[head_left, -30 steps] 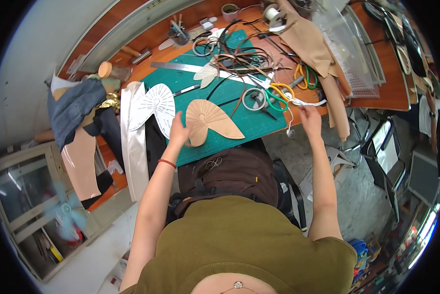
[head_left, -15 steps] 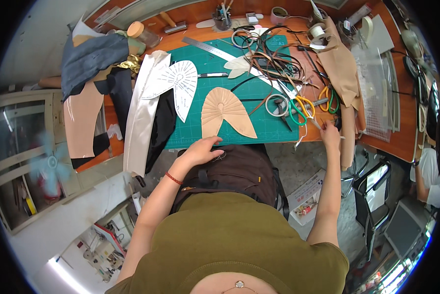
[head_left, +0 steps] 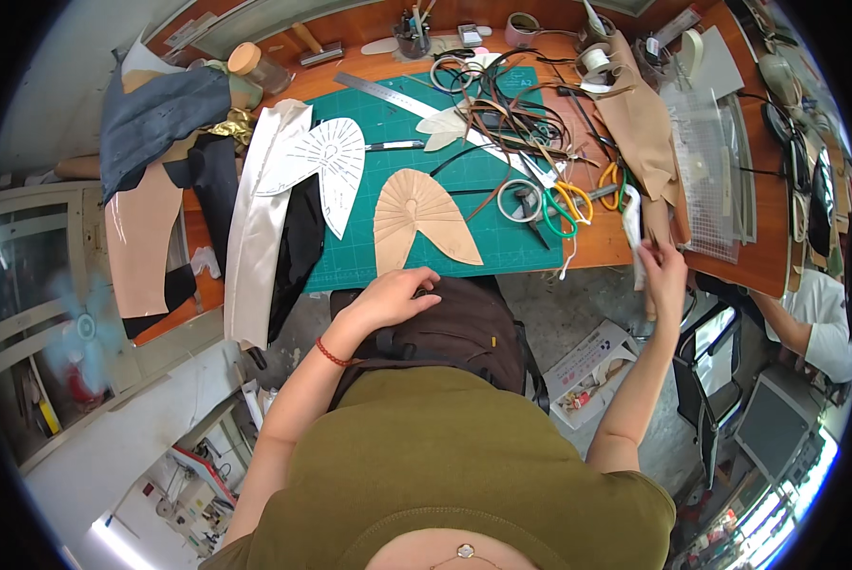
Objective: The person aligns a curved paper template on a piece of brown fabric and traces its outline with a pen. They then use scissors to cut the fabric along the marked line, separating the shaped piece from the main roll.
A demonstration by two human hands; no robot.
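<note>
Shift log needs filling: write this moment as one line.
left hand: open, near pleated tan piece | right hand: at white strip, grip unclear | green mat: steel ruler, tangled cords

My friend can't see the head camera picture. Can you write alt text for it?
A person's right hand holds a white strip at a cluttered workbench; the left hand is near a creased tan piece on a green cutting mat. Tangled dark and brown cords lie farther back.

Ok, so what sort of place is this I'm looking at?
Probably a leather or fabric craft workshop: a pleated tan piece lies on a green cutting mat, with a marked white pattern to its left and a tangle of thin straps behind.
</note>
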